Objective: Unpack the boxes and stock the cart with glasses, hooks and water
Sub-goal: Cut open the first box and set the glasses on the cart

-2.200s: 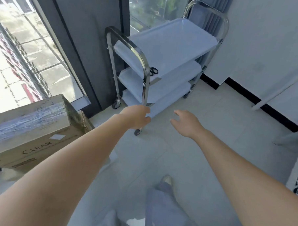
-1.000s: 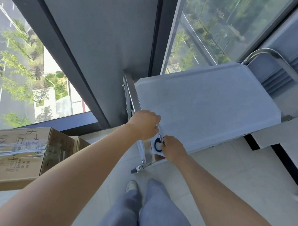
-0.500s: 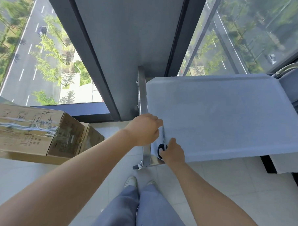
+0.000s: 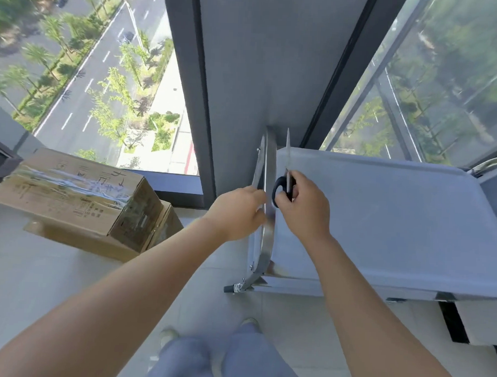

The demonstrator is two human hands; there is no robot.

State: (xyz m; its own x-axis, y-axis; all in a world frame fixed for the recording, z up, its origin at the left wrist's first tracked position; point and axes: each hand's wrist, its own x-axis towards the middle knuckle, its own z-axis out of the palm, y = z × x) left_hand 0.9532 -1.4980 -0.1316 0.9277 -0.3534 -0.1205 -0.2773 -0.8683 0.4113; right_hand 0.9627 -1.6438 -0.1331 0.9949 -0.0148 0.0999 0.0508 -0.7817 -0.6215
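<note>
gripping black-handled scissors (image 4: 285,173) upright, right hand (image 4: 303,208) fingers curled; left hand (image 4: 237,213) holds the steel cart (image 4: 382,222) handle (image 4: 267,217).

Windows (image 4: 98,76): look down on a tree-lined road.
Pillar (image 4: 263,75): grey, between the panes.
Floor (image 4: 52,279): pale tiles.

We see our bare, sleeveless forearms, loose grey-blue cloth trousers (image 4: 228,364) and pale light-coloured shoes (image 4: 169,335) below.
</note>
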